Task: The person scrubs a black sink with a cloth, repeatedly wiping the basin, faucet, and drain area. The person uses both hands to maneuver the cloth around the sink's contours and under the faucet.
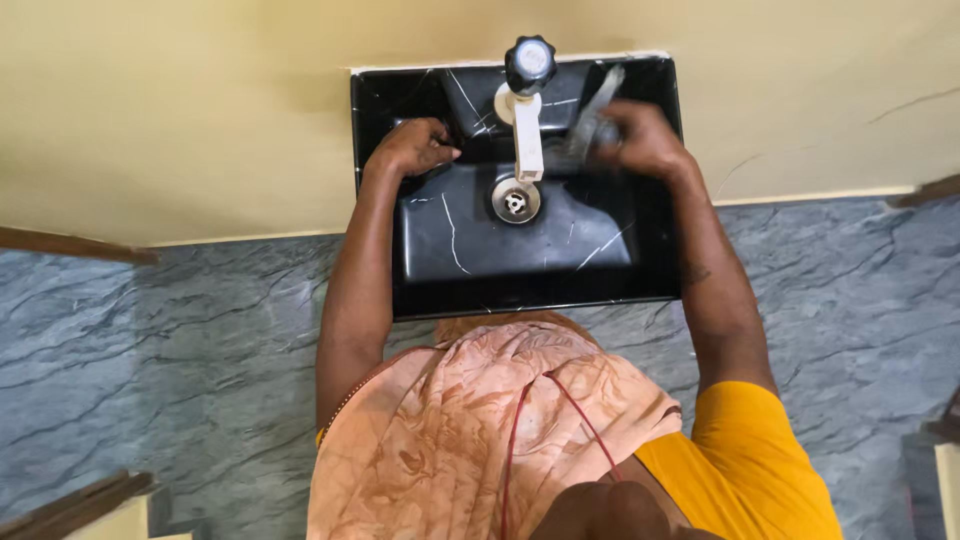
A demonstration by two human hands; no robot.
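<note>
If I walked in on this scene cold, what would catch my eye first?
Most likely the black basin with thin white veins, fixed to a cream wall and seen from straight above. A white tap with a black knob reaches out over the metal drain. The left hand rests on the basin's back ledge, while the right hand holds a blurred grey thing, perhaps a brush or cloth, beside the tap.
</note>
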